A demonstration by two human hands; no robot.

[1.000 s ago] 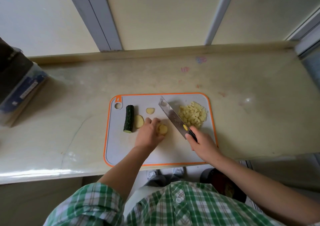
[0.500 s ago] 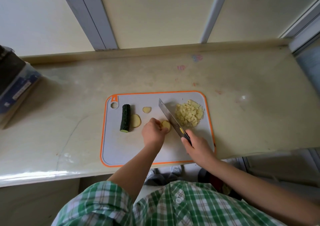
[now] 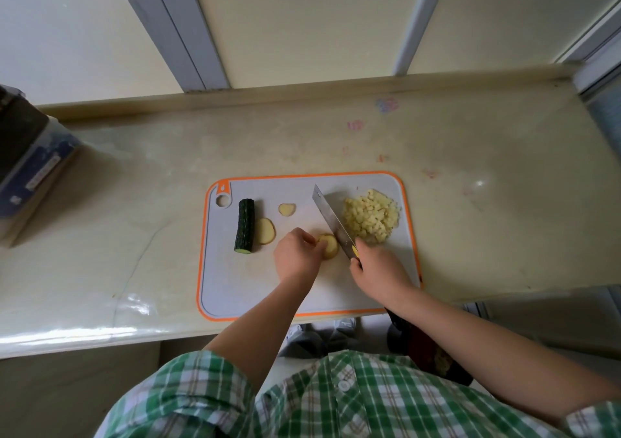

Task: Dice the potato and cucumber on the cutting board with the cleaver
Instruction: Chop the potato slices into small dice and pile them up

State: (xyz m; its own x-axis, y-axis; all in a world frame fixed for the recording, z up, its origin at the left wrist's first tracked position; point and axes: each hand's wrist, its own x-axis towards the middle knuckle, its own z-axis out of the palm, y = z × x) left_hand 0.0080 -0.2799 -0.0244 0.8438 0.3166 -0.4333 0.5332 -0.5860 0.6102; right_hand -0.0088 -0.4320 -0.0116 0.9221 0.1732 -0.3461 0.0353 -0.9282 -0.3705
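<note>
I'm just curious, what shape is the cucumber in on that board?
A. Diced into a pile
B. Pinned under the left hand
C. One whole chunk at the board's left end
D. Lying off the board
C: the cucumber lies as one dark green chunk near the left end of the cutting board, apart from the left hand, which holds a potato slice beside the cleaver.

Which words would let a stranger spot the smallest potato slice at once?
Find the orange-rimmed board on the counter. Between the cucumber at its left and the cleaver, toward the far edge, lies the small slice. It is smaller than the big slice beside the cucumber and lies alone, untouched.
</note>
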